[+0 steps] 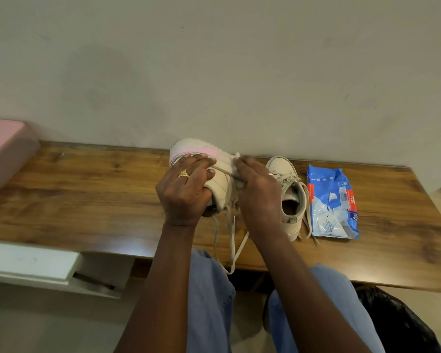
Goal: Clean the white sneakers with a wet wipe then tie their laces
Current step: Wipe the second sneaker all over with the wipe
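One white sneaker (215, 183) with pink trim is tipped on its side above the wooden table (92, 200). My left hand (185, 189) grips it around the sole and heel. My right hand (259, 193) presses a white wet wipe (237, 157) against the sneaker's upper; only a small corner of the wipe shows above my fingers. The sneaker's loose laces (233, 247) hang down past the table's front edge. The second white sneaker (289, 192) stands upright just right of my right hand, its laces untied.
A blue wet-wipe pack (332, 202) lies flat to the right of the second sneaker. A pink box (4, 154) sits at the far left against the wall. A white drawer unit (31, 263) is below the table's left side, a black bag (402, 324) at lower right.
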